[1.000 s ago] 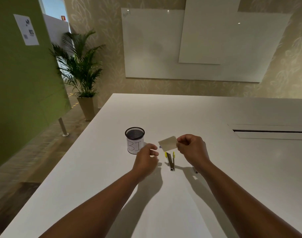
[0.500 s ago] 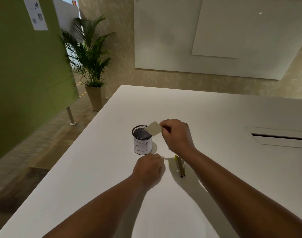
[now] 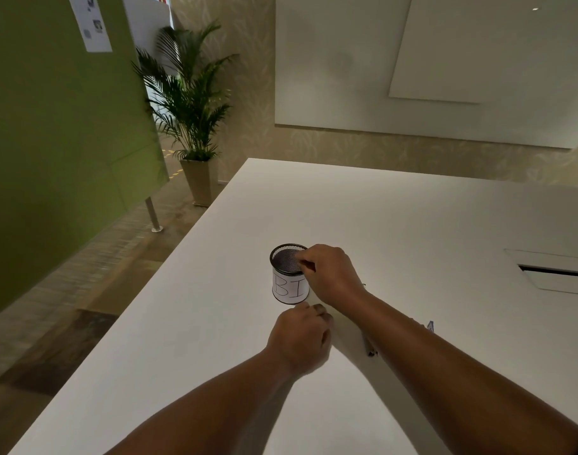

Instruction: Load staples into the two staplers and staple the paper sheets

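Observation:
My right hand hovers over the rim of a black mesh cup that has a white label marked "BI". Its fingertips are curled together at the cup's mouth. The beige paper slip it held earlier is out of sight. My left hand rests on the white table just in front of the cup, fingers curled, with nothing visible in it. My right forearm covers most of a stapler; only its dark tip shows. A small bluish object peeks out beyond the forearm.
A recessed cable slot sits in the table at the right. The table's left edge drops to a wooden floor, where a green partition and a potted palm stand. Whiteboards hang on the far wall.
My right hand carried the beige slip left from above the stapler to the mesh cup, and the slip is no longer visible. My left hand stayed curled near the cup. The camera view shifted.

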A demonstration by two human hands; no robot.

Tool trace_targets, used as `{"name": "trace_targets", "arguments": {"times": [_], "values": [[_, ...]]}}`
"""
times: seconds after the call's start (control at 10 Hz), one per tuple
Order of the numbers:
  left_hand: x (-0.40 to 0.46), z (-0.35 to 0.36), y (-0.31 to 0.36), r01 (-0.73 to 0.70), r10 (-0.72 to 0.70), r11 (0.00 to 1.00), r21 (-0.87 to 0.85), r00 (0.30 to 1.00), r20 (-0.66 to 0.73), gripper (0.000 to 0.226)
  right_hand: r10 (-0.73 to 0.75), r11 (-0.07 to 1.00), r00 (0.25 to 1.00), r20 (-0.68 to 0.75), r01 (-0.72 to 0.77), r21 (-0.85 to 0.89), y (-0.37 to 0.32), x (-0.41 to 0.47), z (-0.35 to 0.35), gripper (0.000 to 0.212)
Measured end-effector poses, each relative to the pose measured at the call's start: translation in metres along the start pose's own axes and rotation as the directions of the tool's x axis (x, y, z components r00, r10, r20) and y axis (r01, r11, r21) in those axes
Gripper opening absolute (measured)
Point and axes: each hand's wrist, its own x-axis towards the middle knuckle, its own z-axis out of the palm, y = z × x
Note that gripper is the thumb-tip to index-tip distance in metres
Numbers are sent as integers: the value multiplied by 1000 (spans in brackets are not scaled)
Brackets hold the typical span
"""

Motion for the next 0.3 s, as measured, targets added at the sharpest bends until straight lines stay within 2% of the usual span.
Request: {"name": "trace_targets", "arguments": {"times": [0.2, 0.3], "values": [[0, -1, 3, -6, 4, 999, -33, 999, -39, 17, 66, 994, 992, -112, -55, 95, 16, -14, -8, 26], [1, -1, 2, -8, 6, 998, -68, 1000, -27, 18, 156, 984, 978, -139, -141, 109, 33, -28, -7, 30]]}}
